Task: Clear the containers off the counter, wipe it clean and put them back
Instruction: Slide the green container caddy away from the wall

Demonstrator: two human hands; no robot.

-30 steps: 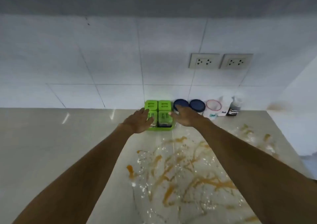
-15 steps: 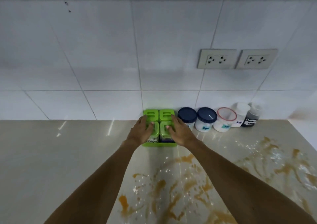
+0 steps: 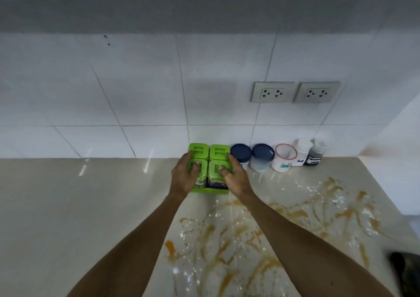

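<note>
Gripping the green jar set (image 3: 219, 151) from both flanks, by the tiled wall (image 3: 136, 92) on the counter (image 3: 68, 205): my left hand (image 3: 184, 177) curls round its left side, right hand (image 3: 235, 179) its right

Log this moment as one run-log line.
step: clearing containers | left hand: grips green jar set | right hand: grips green jar set | counter: orange spill, unwiped

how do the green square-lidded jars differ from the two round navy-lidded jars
The green square-lidded jars have square green lids; the round navy-lidded jars have round dark blue ones. The green jars sit four together in a green plastic tray; the navy jars stand straight on the beige counter. The left hand and right hand grip the green set only. Both groups stand upright.
</note>
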